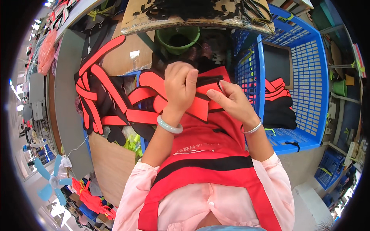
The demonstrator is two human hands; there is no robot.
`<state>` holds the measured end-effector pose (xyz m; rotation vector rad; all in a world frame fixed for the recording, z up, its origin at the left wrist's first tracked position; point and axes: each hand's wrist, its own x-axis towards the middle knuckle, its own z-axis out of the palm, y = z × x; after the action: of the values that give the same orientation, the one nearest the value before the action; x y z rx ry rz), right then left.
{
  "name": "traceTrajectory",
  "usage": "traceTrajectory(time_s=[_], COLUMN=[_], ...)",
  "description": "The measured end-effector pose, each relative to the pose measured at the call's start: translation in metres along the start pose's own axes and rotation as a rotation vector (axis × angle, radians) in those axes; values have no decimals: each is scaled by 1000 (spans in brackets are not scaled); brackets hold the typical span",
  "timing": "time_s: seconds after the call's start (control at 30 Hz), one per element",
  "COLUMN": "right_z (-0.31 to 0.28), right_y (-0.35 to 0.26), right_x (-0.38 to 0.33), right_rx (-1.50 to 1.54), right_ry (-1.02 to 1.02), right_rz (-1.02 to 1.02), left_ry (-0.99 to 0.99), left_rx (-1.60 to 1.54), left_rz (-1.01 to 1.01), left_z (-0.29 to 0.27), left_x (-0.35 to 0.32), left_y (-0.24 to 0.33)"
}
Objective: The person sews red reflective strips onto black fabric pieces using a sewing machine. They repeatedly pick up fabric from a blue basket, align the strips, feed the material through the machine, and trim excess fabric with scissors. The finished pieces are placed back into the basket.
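Note:
Red fabric strips with black edging lie across my lap, over a red apron (208,133). My right hand (234,101) pinches the edge of one red and black strip (210,91) between thumb and fingers. My left hand (179,85) is closed just left of it, its fingers curled and thumb up, over more strips. Whatever its fingers hold is hidden behind the hand. To the left, a tangled heap of the same strips (110,86) spreads out, some showing their black backs.
A blue plastic crate (319,96) at the right holds stacked red and black pieces (275,90). Ahead stands a cardboard-covered surface (192,26) with black scraps and a coiled cable (256,11). Beneath it sits a green basin (178,49). A blue fan (54,179) is at lower left.

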<state>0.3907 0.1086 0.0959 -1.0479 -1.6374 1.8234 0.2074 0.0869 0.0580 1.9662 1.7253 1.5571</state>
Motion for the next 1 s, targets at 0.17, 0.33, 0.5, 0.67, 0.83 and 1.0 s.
traceTrajectory(time_s=[0.17,0.33,0.5,0.67,0.83,1.0], right_z=[-14,-8,-25,-147,-185,-194], right_y=[7,-6,-17,-30,-60,-60], right_x=[8,30,54,137,167,135], right_rx=[-38,-87,-189,-1093,-1552,-1447], right_ry=[10,280,204,872,487,491], right_rz=[-1,-250,-361,-642,-97,-235], left_ry=[-372,-341,-319,-286,-226,-247], left_rx=[-95,198,91,10,189,222], left_rz=[-283,-202,-284,-448,-353,-393], left_z=[-10,-11,-21,-31,-48,-58], left_x=[7,26,34,42,75,83], left_y=[8,20,19,-2,0,-2])
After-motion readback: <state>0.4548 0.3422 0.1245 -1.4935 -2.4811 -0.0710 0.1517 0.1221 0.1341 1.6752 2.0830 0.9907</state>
